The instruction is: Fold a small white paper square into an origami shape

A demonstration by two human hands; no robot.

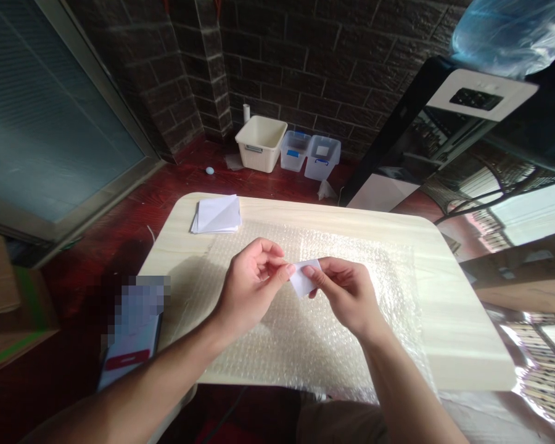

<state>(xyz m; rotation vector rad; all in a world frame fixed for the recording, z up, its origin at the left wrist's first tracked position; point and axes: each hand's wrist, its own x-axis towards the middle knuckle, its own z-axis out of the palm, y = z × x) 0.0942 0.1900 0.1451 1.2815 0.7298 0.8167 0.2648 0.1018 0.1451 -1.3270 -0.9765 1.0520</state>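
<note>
Pinching a folded paper (304, 279), both hands, left (248, 285) and right (346, 295), are hovering mid-table (448, 320) over bubble wrap (305, 333); paper stack (216, 214) lying clear at the far-left edge.

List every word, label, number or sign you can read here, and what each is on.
No text can be read.
small white paper, pinched by the left hand and right hand: blank.
paper stack: no print shows.
clear boxes: blue and white labels, too small to read.
white panel, upper right: dark display, too small to read.
flat item, far left: blurred, red strip, nothing readable.
</note>
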